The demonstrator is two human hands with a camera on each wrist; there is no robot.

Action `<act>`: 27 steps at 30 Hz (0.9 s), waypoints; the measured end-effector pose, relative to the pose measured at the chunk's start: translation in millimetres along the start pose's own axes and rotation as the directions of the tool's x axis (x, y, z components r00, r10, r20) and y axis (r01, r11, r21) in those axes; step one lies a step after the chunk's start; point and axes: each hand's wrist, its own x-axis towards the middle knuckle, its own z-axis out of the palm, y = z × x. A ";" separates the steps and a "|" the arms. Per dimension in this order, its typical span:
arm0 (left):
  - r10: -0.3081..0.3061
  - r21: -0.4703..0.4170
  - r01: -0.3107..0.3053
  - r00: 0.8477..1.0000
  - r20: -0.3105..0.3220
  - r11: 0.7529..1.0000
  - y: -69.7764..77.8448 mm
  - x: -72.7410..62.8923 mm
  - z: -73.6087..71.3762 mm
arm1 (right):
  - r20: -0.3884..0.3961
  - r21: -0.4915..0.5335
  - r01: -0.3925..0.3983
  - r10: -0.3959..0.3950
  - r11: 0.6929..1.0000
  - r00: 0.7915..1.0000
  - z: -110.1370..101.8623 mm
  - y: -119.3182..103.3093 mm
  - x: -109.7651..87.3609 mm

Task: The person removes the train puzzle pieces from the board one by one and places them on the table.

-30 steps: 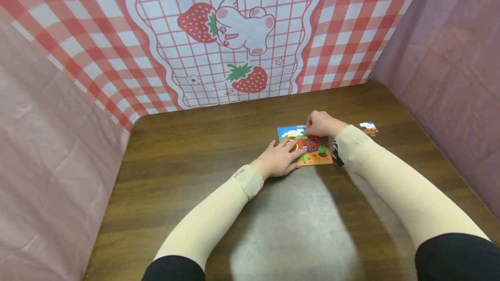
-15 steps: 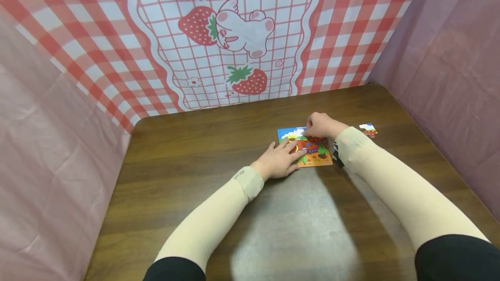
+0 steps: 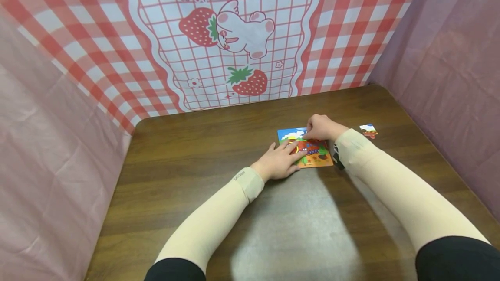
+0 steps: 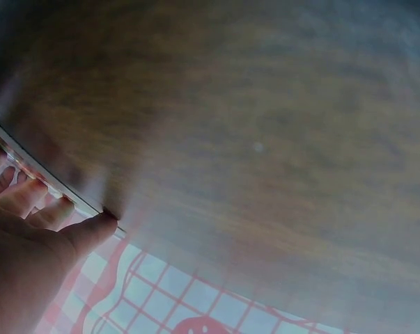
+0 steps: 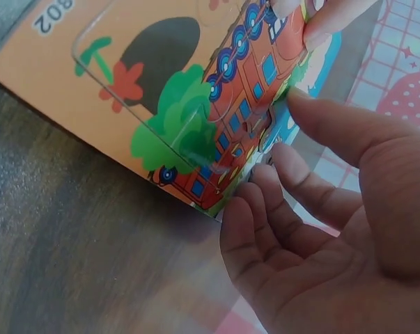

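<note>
A small jigsaw board (image 3: 320, 161) with a red train, white clouds and orange ground lies on the wooden table. My left hand (image 3: 276, 161) rests on its left part with spread, straight fingers; in the left wrist view the thumb (image 4: 95, 233) lies along the board's edge. At the board's upper right, my right hand (image 3: 322, 128) has curled fingers. The right wrist view shows its thumb (image 5: 328, 122) and index finger pinching a jigsaw piece (image 5: 281, 125) at the train's upper edge. Part of that piece is hidden by the fingers.
Another jigsaw piece (image 3: 368, 130), white, blue, yellow and red, lies on the table (image 3: 187, 155) right of the board. A red-checked strawberry cloth (image 3: 242, 34) hangs behind the table. Pink curtains (image 3: 47, 164) hang at both sides.
The head view tilts up very slightly. My right fingertips shift a little at the board's upper part, while my left hand stays in place.
</note>
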 end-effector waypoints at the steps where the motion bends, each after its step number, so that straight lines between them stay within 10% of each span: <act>1: 0.002 0.001 -0.002 1.000 0.000 1.000 0.1 0.2 0.1 | 0.002 -0.006 -0.001 0.001 1.000 1.000 0.0 0.0 0.1; 27: -0.007 -0.024 0.008 1.000 0.017 1.000 0.8 -1.5 -3.7 | 0.019 -0.025 -0.013 0.013 1.000 1.000 -0.8 -3.7 0.7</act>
